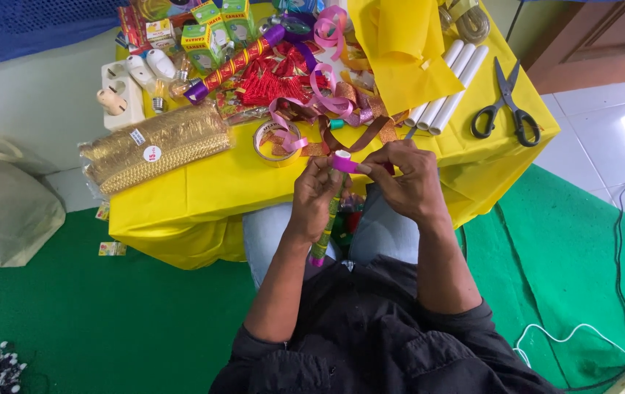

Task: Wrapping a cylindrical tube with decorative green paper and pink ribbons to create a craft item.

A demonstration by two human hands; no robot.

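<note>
The fingers (325,169) of the left hand (312,201) are curled shut round a thin decorated stick (325,219), gripping it near its upper end, while the stick hangs down over the lap, its pink lower tip showing below the wrist. The right hand (409,182) is closed too, its fingertips pinching a strip of pink ribbon (342,161) that sits at the top of the stick, right where both hands meet, just in front of the tabletop edge.

The stick looks light and fairly stiff, likely easy to bend or crush if squeezed hard, so a hold near the top, close to the ribbon, seems the steadiest. The ribbon appears thin, glossy and slippery; it probably needs a tight pinch at its end to stay put.

Beyond the hands, the tabletop (239,186) wears a yellow cover. A roll of tape (277,142) lies just ahead of the left hand, with loose curls of pink and brown ribbon beside it. Further left lies a packet of gold trim (156,146). To the right are white paper rolls (447,87) and black scissors (506,106). At the far edge stand small green boxes (207,36) and light bulbs (145,69).
</note>
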